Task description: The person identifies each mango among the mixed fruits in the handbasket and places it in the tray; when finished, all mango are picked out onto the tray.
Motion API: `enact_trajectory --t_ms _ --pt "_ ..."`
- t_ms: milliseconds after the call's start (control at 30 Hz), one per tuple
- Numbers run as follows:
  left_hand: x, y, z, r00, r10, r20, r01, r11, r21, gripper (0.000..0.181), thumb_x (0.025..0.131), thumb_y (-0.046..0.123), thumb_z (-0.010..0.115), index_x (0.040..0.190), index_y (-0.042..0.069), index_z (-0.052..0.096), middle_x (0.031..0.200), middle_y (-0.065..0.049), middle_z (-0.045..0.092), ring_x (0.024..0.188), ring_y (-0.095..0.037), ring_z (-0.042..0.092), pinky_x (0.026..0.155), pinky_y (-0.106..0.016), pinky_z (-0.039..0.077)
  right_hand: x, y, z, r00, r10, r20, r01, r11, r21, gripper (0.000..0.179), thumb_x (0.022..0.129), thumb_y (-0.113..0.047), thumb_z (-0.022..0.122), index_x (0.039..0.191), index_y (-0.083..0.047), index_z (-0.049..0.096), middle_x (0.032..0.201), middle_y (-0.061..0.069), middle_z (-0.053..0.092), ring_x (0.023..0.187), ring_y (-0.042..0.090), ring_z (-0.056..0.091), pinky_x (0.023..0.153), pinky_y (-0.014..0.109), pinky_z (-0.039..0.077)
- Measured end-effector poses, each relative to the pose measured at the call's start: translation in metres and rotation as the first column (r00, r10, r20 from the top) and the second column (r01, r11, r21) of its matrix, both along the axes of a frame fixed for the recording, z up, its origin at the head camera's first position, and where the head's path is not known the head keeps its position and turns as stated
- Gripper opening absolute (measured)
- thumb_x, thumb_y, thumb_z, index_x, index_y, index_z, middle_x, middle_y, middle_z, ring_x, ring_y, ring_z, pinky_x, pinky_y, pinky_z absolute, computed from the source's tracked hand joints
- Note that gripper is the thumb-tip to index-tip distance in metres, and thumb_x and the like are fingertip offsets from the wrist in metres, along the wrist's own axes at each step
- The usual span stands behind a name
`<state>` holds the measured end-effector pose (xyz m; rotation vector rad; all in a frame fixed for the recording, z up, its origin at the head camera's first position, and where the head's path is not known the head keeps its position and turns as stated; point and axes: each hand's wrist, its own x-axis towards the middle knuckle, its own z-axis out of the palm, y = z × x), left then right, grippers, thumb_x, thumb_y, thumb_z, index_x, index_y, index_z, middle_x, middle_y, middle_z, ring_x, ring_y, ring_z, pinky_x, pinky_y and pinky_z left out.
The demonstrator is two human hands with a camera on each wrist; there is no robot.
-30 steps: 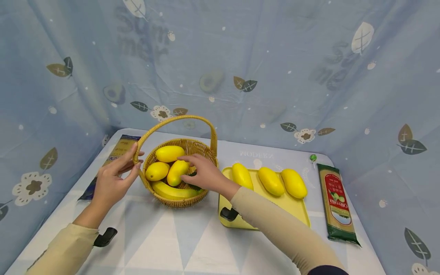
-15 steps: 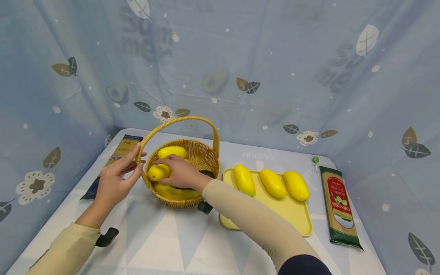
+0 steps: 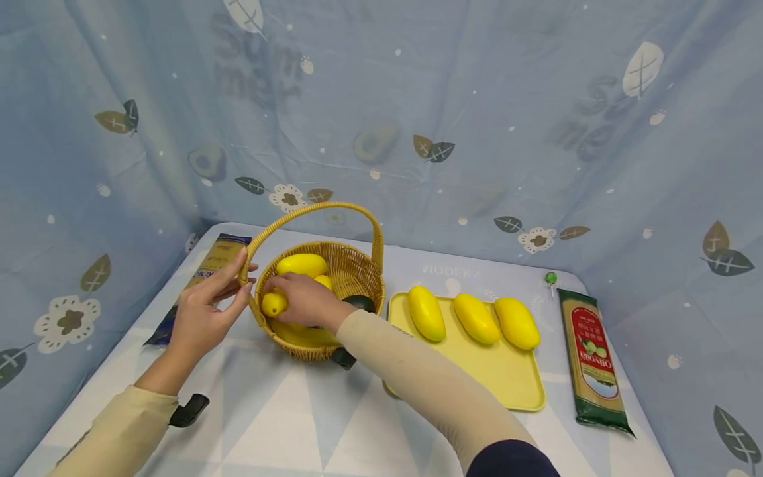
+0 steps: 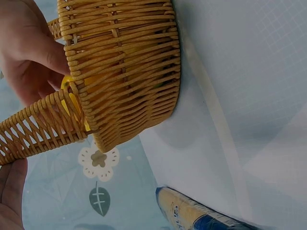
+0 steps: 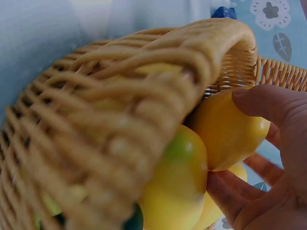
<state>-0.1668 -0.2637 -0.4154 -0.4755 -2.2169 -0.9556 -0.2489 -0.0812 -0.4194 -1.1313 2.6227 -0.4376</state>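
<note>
A wicker basket with an arched handle stands at centre left. My left hand pinches the handle's left side near its base. Inside the basket, my right hand grips a yellow mango at the left wall, the thumb on one side and fingers on the other. Another mango lies behind it, and a green-tipped mango is right beside it in the right wrist view. A banana lies along the basket's front, partly hidden. A dark green item shows at the right, mostly covered.
Right of the basket, a yellow tray holds three mangoes. A red and green pasta packet and a green lollipop lie farther right. Behind my left hand lies a blue and gold packet. Patterned curtains enclose the table.
My right hand has moved left inside the basket, from the middle mango to the one at the left wall, and now grips it. The left hand keeps hold of the handle.
</note>
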Motion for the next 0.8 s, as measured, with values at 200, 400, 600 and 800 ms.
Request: enact_trajectory --t_ms 200,400,600,800 --pt "0.000 0.000 0.000 1.000 0.000 0.001 0.000 1.000 -0.001 0.081 0.079 -0.018 0.076 0.150 0.015 0.053 0.119 -0.013 0.073 0.103 0.019 0.056 0.085 -0.005 0.048 -0.002 0.006 -0.001 0.995 0.076 -0.066 -0.075 0.997 0.011 0.054 0.096 -0.028 0.071 0.146 -0.025 0.051 0.138 -0.008 0.056 0.107 0.004 0.055 0.095 0.017 0.047" --pt "-0.001 0.001 0.000 1.000 -0.012 -0.013 0.012 1.000 0.006 0.082 0.078 -0.018 0.076 0.149 0.014 0.054 0.118 -0.012 0.074 0.102 0.018 0.058 0.085 -0.005 0.049 -0.004 0.018 0.000 0.986 0.131 -0.099 -0.133 0.991 -0.014 0.054 0.100 -0.030 0.065 0.151 -0.024 0.048 0.148 -0.010 0.051 0.120 0.003 0.054 0.103 0.016 0.045" --pt "-0.002 -0.001 -0.003 0.999 -0.036 0.011 0.036 0.999 0.012 0.080 0.081 -0.017 0.074 0.151 0.015 0.051 0.120 -0.014 0.072 0.103 0.015 0.060 0.086 -0.007 0.051 -0.008 0.032 -0.001 0.989 0.112 -0.097 -0.121 0.988 -0.094 0.050 0.101 -0.031 0.064 0.148 -0.022 0.052 0.145 -0.008 0.056 0.115 0.003 0.057 0.100 0.016 0.047" --pt "-0.001 0.001 -0.001 0.999 -0.034 0.004 0.033 0.999 0.017 0.079 0.081 -0.018 0.073 0.150 0.014 0.052 0.120 -0.014 0.072 0.103 0.015 0.060 0.086 -0.007 0.051 -0.012 0.044 -0.001 0.993 0.082 -0.086 -0.094 0.984 -0.153 0.046 0.101 -0.030 0.063 0.146 -0.021 0.054 0.143 -0.003 0.057 0.106 0.005 0.061 0.095 0.016 0.050"
